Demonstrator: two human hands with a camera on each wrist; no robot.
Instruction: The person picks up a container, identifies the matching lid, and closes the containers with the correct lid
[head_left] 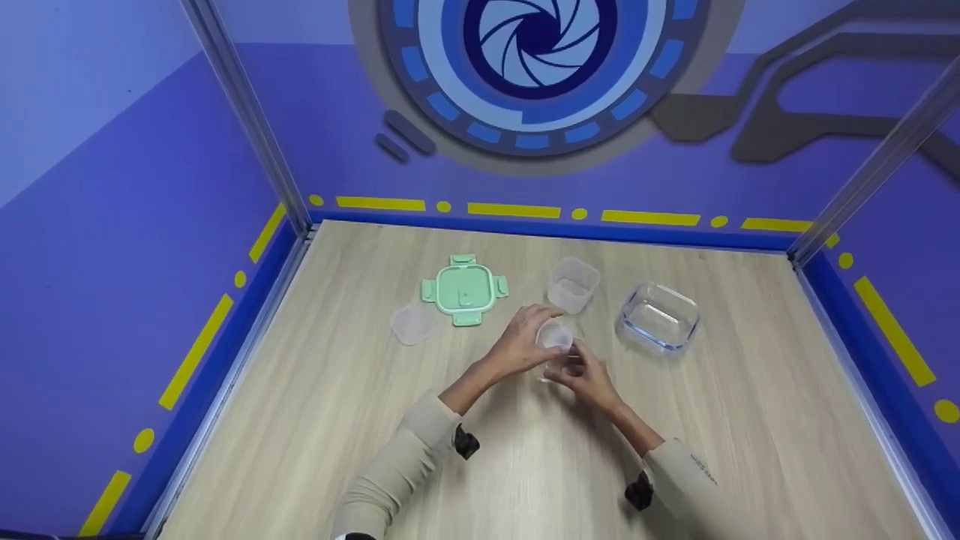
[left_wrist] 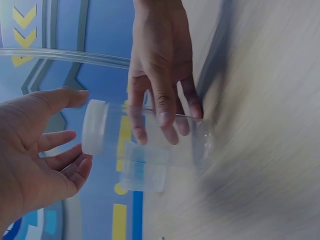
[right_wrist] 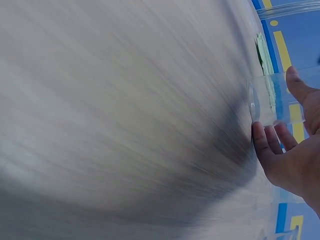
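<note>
A clear round jar (head_left: 556,346) with a white lid (head_left: 554,335) stands near the middle of the wooden table (head_left: 315,420). My left hand (head_left: 536,330) curls round the lid from the left. In the left wrist view its thumb and fingers (left_wrist: 75,137) sit on the rim of the lid (left_wrist: 95,127). My right hand (head_left: 577,367) grips the jar's clear body from the near right, fingers wrapped over the glass (left_wrist: 195,142). The right wrist view shows that hand (right_wrist: 275,102) against the jar (right_wrist: 265,100), with the table blurred.
Behind the jar stands a translucent plastic tub (head_left: 573,284). A green snap lid (head_left: 465,289) and a translucent square lid (head_left: 413,323) lie at the back left. A square glass container (head_left: 660,315) sits to the right. Blue walls enclose the table.
</note>
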